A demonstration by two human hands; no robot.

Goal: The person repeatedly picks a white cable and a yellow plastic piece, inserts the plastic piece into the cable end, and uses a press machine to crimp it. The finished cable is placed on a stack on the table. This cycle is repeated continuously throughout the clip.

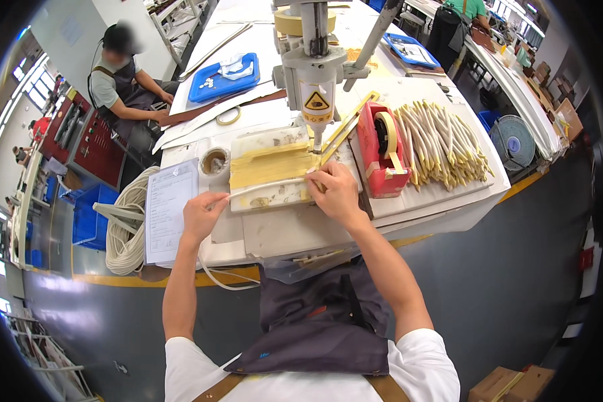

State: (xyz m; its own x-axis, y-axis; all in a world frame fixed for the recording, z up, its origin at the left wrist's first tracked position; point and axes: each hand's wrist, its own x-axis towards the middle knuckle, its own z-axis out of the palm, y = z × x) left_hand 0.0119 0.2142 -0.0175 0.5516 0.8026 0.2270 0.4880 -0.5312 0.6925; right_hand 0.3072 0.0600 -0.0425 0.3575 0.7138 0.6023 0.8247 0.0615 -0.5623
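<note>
A white cord (268, 187) is stretched between my hands along the near side of a pale block (281, 199) faced with yellow tape. My left hand (204, 216) pinches it at the block's left edge, and its tail hangs below the table's front edge. At the other end, my right hand (335, 191) is closed with thumb and fingers on the cord, just below the tip of a bench press (316, 100). Right of that hand stands a red tape dispenser (390, 179), beside a pile of cut white cords (442, 144) with yellow ends.
Left of the block are a tape roll (214, 162) and a printed sheet (171, 214). A large coil of white cord (128, 234) hangs by the table's left side. Farther back lies a blue tray (224, 77). A co-worker (124, 87) sits at the far left.
</note>
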